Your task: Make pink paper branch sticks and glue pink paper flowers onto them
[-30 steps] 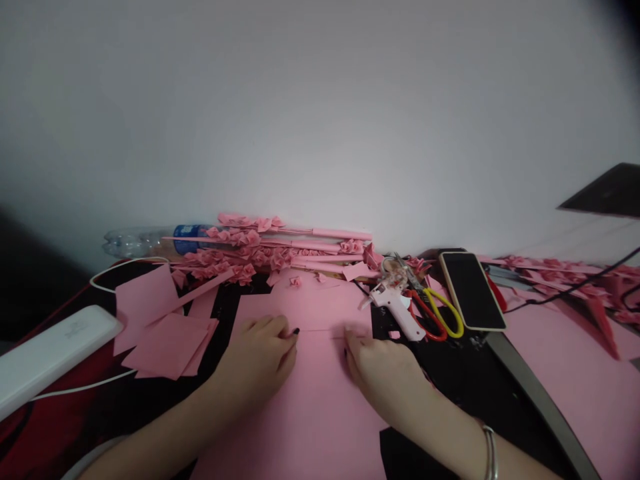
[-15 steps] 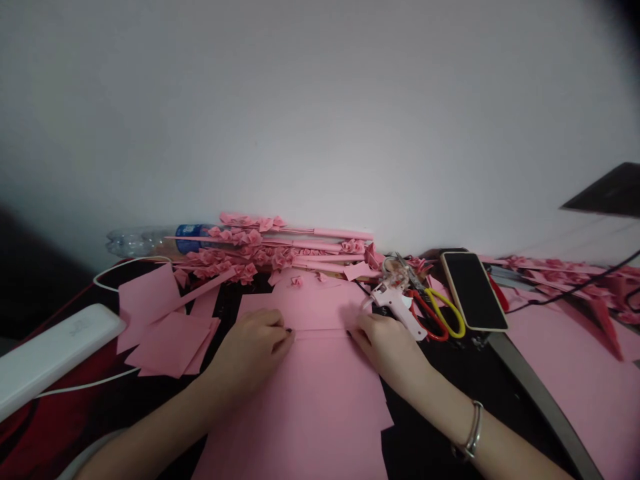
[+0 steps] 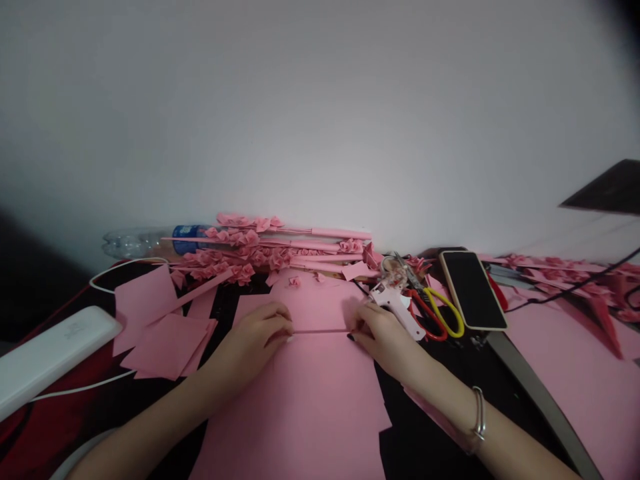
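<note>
At the lower centre of the frame a large sheet of thin pink paper (image 3: 310,393) lies flat on the dark desk (image 3: 450,373), its long axis running from the bottom edge up toward the wall, with a crease or folded edge crossing it left to right between the two hands. The left hand (image 3: 255,337) rests on the sheet with fingers curled together, its fingertips pressing down at the left end of that crease; the right hand (image 3: 383,333) does the same at the right end, fingers bunched and pinching the fold against the desk. The paper looks light, limp and easily creased or torn, so it is best held by gentle fingertip pressure along the fold line or pinched at an edge, not gripped. Just right of the right hand lie a white hot-glue gun (image 3: 397,303), red-and-yellow-handled scissors (image 3: 435,313) and a black smartphone (image 3: 473,290). Loose pink paper squares (image 3: 160,333) sit to the left, and folded pink paper flowers on sticks (image 3: 270,247) lie along the wall.
</note>
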The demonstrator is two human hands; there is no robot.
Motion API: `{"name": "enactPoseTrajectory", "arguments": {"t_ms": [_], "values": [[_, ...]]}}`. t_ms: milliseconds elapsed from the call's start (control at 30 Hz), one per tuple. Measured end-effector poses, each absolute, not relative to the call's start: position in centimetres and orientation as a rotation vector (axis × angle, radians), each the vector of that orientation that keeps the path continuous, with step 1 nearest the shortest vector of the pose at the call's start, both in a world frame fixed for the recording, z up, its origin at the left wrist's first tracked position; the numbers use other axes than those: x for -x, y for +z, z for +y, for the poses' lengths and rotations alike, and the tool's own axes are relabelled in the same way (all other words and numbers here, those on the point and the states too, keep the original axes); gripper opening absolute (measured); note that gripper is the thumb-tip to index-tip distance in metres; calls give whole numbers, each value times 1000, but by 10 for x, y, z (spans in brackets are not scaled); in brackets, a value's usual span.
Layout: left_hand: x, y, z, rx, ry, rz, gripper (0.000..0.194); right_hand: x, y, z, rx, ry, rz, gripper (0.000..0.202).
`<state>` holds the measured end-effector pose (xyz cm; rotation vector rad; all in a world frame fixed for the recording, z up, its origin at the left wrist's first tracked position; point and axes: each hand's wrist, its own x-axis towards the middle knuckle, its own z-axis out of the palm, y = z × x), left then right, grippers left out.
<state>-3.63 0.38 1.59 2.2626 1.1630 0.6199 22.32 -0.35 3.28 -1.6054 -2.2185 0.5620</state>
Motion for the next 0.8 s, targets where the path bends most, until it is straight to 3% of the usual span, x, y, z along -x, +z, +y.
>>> {"name": "enactPoseTrajectory", "arguments": {"t_ms": [200, 367, 667, 800], "values": [[44, 13, 6, -2500, 628, 1223, 30, -219, 34, -8, 1531, 525, -2304, 18], [48, 17, 11, -2622, 568, 1189, 38, -213, 29, -14, 1511, 171, -2588, 16], [37, 26, -7, -2614, 339, 1271, 22, -196, 36, -34, 1656, -70, -2877, 18], [26, 22, -15, -2659, 341, 1257, 30, -186, 24, -41, 1609, -160, -2775, 31]]}}
